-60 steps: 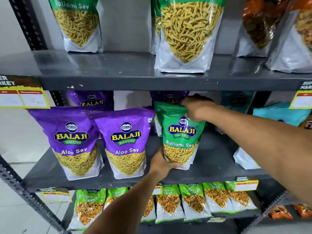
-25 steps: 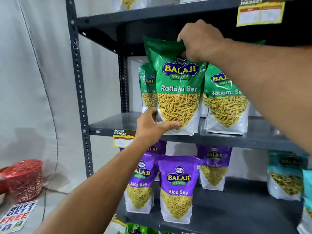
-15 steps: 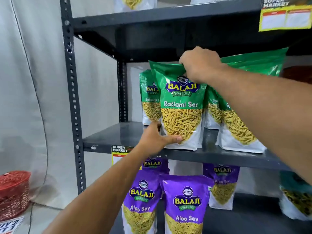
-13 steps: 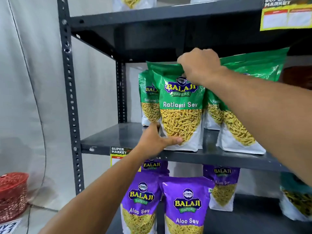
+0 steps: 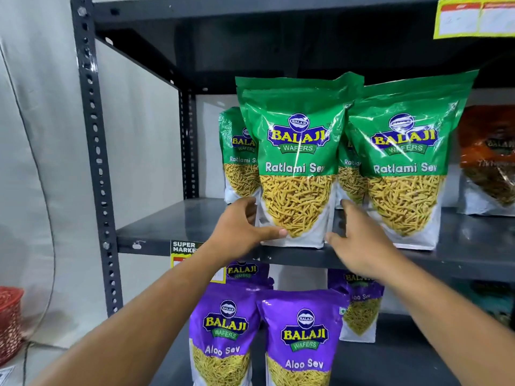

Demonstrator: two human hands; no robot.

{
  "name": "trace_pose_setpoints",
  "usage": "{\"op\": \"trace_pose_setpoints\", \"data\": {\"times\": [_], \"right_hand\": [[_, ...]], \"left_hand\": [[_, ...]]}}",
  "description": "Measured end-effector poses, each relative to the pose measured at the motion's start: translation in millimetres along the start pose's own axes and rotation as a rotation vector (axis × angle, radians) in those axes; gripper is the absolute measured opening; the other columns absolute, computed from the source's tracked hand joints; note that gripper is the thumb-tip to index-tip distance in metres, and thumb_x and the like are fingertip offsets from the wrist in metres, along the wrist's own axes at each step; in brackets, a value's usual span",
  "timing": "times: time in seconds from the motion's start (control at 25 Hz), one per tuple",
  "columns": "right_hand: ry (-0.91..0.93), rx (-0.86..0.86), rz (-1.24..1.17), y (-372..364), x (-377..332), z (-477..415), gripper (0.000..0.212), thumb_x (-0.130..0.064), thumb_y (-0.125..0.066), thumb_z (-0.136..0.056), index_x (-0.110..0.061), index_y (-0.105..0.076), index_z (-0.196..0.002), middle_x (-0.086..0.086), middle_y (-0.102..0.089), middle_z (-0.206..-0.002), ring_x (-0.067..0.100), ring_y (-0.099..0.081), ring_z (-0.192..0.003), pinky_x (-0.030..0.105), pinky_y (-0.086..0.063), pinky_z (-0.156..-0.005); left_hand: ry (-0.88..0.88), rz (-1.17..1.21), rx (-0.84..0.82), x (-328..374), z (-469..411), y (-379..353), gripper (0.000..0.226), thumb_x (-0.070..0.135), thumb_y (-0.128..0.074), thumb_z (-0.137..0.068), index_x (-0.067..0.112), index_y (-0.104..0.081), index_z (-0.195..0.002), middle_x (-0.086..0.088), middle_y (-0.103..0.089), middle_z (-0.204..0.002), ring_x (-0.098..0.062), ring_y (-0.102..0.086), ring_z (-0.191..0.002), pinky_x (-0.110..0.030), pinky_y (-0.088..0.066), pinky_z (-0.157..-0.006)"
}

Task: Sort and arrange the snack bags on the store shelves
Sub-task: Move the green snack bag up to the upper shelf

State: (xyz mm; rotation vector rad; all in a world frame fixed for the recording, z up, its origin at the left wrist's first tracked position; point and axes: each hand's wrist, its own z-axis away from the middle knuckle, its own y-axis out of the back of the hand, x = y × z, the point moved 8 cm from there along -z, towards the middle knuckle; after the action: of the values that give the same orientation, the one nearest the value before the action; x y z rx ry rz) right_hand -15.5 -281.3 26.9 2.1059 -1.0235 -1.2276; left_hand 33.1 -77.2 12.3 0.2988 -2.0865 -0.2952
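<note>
A green Balaji Ratlami Sev bag (image 5: pixel 295 168) stands upright at the front edge of the grey metal shelf (image 5: pixel 167 227). My left hand (image 5: pixel 239 229) cups its lower left corner, thumb across the white base and fingers behind. My right hand (image 5: pixel 359 240) sits at its lower right corner with fingers spread, reaching into the gap beside a second Ratlami Sev bag (image 5: pixel 404 168). Two more green bags stand behind; one of them (image 5: pixel 239 162) shows at the left.
Purple Aloo Sev bags (image 5: pixel 303 338) stand on the shelf below. An orange bag (image 5: pixel 490 157) is at the far right of the same shelf. The perforated upright post (image 5: pixel 94 151) frames the left side. A red basket (image 5: pixel 9 321) sits on the floor.
My right hand has let go of the bag's top and dropped to its lower right corner. The bag now stands on the shelf. The view has moved closer.
</note>
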Motion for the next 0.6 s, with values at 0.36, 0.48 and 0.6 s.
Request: {"op": "trace_pose_setpoints", "data": {"times": [0.36, 0.48, 0.6], "right_hand": [[-0.025, -0.005, -0.053, -29.0, 6.5, -20.1, 0.041, -0.016, -0.064, -0.088, -0.015, -0.052, -0.127, 0.009, -0.066, -0.122, 0.033, -0.06, -0.113, 0.047, -0.049, -0.097], [-0.004, -0.004, -0.078, -42.8, -11.3, -24.7, 0.035, -0.017, -0.063, -0.088, -0.015, -0.054, -0.121, 0.009, -0.066, -0.119, 0.033, -0.06, -0.111, 0.045, -0.05, -0.095], [0.016, -0.02, -0.092, -62.1, -34.3, -31.2, 0.033, -0.017, -0.061, -0.089, -0.014, -0.052, -0.121, 0.012, -0.064, -0.12, 0.034, -0.059, -0.109, 0.039, -0.051, -0.089]], "left_hand": [[-0.039, -0.033, -0.03, -0.1, -7.4, 15.7, 0.043, 0.009, -0.088, -0.065, 0.009, -0.07, -0.104, -0.002, -0.078, -0.103, -0.018, -0.073, -0.1, -0.041, -0.052, -0.1], [-0.023, -0.031, -0.04, -2.3, -4.6, 35.8, 0.033, 0.002, -0.084, -0.068, 0.016, -0.071, -0.096, 0.005, -0.077, -0.097, -0.009, -0.073, -0.094, -0.028, -0.054, -0.094], [-0.01, -0.046, -0.027, -9.3, -1.8, 63.2, 0.035, -0.002, -0.081, -0.07, 0.018, -0.07, -0.096, 0.008, -0.077, -0.095, -0.004, -0.073, -0.088, -0.016, -0.056, -0.082]]}}
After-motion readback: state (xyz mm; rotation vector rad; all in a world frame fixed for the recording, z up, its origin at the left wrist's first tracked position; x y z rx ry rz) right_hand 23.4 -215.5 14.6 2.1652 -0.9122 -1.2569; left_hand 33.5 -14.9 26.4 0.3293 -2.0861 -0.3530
